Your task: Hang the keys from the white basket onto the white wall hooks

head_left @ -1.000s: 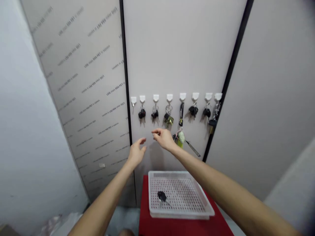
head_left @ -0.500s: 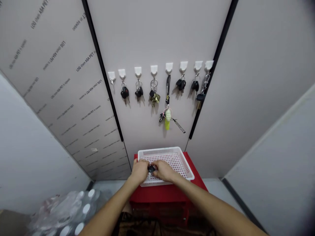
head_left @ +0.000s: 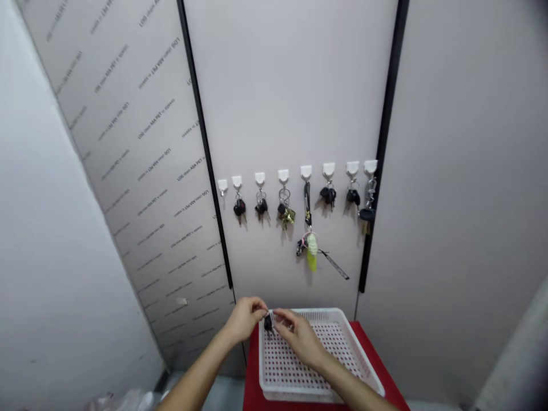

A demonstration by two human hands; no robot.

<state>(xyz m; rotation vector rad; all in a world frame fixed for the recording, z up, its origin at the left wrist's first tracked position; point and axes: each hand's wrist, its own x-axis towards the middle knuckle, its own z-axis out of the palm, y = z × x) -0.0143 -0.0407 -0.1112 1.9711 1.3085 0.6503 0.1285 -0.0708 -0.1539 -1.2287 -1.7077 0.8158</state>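
Observation:
My left hand [head_left: 247,319] is closed in a pinch at the top of a small bunch of keys with black heads [head_left: 268,323]. The bunch dangles from its fingertips above the left rim of a white perforated plastic basket [head_left: 263,365]. Just right of the keys is my right hand [head_left: 299,338], its thumb and forefinger apart and curved toward the bunch. Whether those fingertips touch the key ring is too small to tell.
White adhesive hooks [head_left: 283,176] run in a row across the grey wall panel, most with key bunches. A lanyard with a yellow-green charm [head_left: 311,258] hangs lowest. The basket rests on a red stand [head_left: 252,374] against the wall. Clear plastic wrapping [head_left: 124,401] lies at lower left.
The view has tilted up, so hooks and basket sit lower in the picture. Both hands have lifted the keys from the basket's front to its back left, and the right fingers have spread.

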